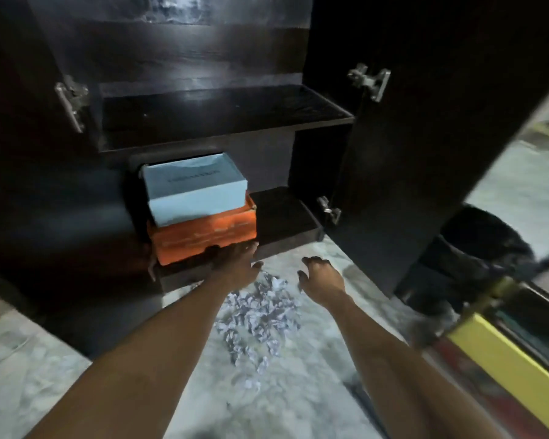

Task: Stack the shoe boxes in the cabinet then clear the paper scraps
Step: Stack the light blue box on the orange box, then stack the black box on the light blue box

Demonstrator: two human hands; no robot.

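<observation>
Paper scraps: heaped on floor before cabinet, beneath and between both wrists | boxes: blue box atop orange box, bottom shelf | left hand: fingers straight, touching orange front | right hand: loosely curled, empty, nearer scraps

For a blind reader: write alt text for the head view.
A light blue shoe box sits on an orange shoe box on the bottom shelf of an open dark cabinet. The left hand reaches the orange box's front; the right hand hovers open above paper scraps on the floor.
</observation>
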